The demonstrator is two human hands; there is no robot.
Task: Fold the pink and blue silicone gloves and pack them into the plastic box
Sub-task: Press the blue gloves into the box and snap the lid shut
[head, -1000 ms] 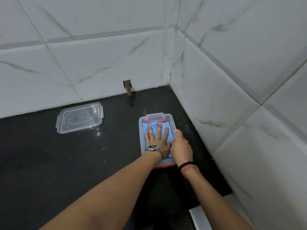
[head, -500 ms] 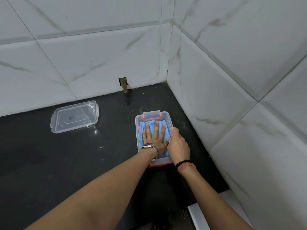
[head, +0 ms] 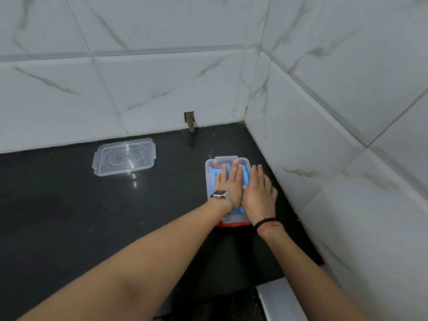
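Your left hand (head: 229, 181) lies flat and open, palm down, pressing on the blue glove (head: 246, 179) inside the plastic box (head: 209, 164), fingers spread toward the box's far end, just as half a second ago. What's new is your right hand (head: 259, 193): a moment back it was curled at the box's right rim, and now it's opened out flat, fingers straight, laid over the right side of the box with its thumb edge touching your left hand. A sliver of pink glove (head: 211, 179) peeks out along the box's left wall, beside the blue; how it's folded underneath I can't tell. The box sits on the black counter (head: 69, 205), close to the tiled wall (head: 324, 135) on its right. The clear lid (head: 124, 156) lies well to the left of the box, flat on the counter, near the back wall, unmoved.
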